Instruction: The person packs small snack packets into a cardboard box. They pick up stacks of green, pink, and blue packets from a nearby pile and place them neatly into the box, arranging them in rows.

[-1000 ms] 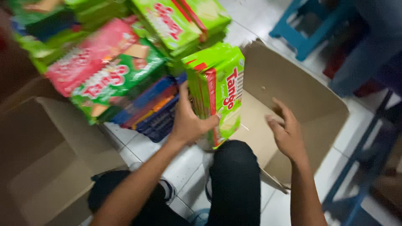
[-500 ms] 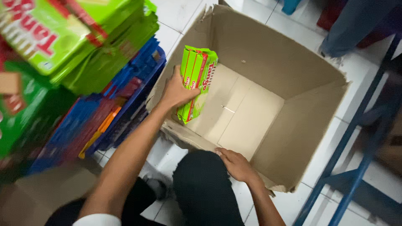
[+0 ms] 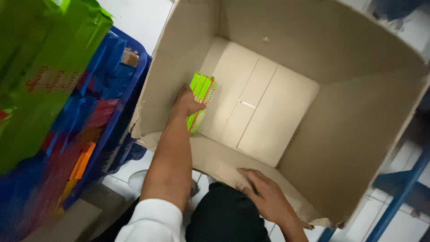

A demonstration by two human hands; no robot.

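Nearest the camera, the right hand (image 3: pixel 264 197) lies flat, palm down and fingers spread, on the torn near wall of the large open brown cardboard box (image 3: pixel 358 134), holding nothing and bracing the rim. Beyond it, the left hand (image 3: pixel 187 102) reaches down inside the box, fingers wrapped over the top edge of the bright green and orange plastic-wrapped multipack of slim packets (image 3: pixel 200 101), a closed grip from above. The multipack stands on edge on the box floor, in the left rear part, just beside or touching the left wall; which of the two cannot be told. Judged from its look, the multipack is light and fairly stiff as a bundle, with a glossy film that is likely slippery, and its contents may crush under a hard squeeze; the firm narrow edges are the better place to take hold, not the flat faces. The box floor to the right is bare, leaving wide room for the hand to move sideways, while the tall walls limit travel to straight up and out. Left of the box, stacked blue and green wrapped packs (image 3: pixel 58 103) stand close against its outer wall.
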